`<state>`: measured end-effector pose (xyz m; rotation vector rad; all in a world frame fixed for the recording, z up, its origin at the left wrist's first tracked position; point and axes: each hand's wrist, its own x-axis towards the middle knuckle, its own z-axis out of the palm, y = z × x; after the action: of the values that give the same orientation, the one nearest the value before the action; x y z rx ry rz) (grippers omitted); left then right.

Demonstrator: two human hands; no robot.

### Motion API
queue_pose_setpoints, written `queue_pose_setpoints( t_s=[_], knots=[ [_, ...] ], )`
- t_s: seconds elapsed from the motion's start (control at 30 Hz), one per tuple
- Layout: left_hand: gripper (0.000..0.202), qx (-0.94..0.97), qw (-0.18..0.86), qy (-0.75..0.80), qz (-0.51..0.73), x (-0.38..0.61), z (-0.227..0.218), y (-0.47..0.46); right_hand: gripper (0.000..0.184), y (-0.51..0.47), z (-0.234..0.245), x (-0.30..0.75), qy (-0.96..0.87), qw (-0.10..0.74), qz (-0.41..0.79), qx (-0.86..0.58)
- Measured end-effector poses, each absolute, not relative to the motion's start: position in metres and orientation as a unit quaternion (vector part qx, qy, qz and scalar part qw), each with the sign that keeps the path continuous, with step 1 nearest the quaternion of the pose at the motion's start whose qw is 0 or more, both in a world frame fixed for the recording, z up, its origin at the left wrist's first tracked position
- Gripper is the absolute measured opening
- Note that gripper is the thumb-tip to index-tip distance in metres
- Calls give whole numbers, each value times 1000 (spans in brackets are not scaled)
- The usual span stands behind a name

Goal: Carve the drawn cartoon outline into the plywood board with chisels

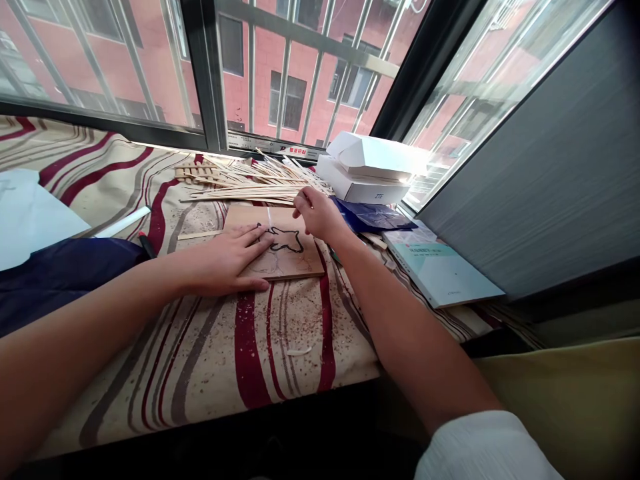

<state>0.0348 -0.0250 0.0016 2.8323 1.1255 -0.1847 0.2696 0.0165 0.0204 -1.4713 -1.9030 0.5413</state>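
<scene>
- L hand [225,260]: flat on board [300,260], fingers spread, tips just by black outline [287,240]; open grip, pressing down, not closed on anything.
- R hand [317,217]: raised over far edge of board, not touching it as far as visible; fingers [303,203] curled, tips close together; nothing seen in grip, small item can't be ruled out.
- Board: thin flat pale wood, squarish, tilted slightly in view, lying between hands. Faint brownish lines on face, under L fingertips and below outline.
- Outline: thin, black, wavy closed shape, star-like w/ irregular lobes, on board's upper middle. Can't tell if drawn or raised.
- Thin white line runs across board's far half, just beside outline; material unclear.
- Loose wood strips [260,180]: long, thin, pale, in fanned heap just past board. Small stick lattice [193,172] at heap's left end. One loose stick [197,235] touches board's left edge.
- Patterned cloth [115,180]: beige w/ red, grey stripes, covers worktop; fine wood dust scattered over it.
- R of board: white ZTE box [360,190] w/ lid [375,155] raised, blue plastic [370,217], pale book [440,267].
- L side: white paper [30,213], navy fabric [55,280].
- Beyond: barred window [300,73], red building outside; grey blind [530,147] at R.
</scene>
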Motion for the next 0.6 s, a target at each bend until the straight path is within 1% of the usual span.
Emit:
queue_pose_setpoints(
  t_s=[0.07,0.13,0.33,0.5,0.6],
  knots=[
    [102,926,40,369,-62,34,2,-25,19,21,20,278,-764,215,78,-603],
    [100,925,37,374,-59,34,3,-25,22,24,18,279,-783,152,34,-602],
    [93,930,35,365,-39,31,4,-26,35,39,8,277,-788,111,27,-606],
    [90,933,33,356,-36,29,10,-27,34,41,9,278,-787,95,11,-609],
    [89,938,59,341,-34,21,15,-23,36,34,14,276,-778,92,-7,-622]
  ],
)
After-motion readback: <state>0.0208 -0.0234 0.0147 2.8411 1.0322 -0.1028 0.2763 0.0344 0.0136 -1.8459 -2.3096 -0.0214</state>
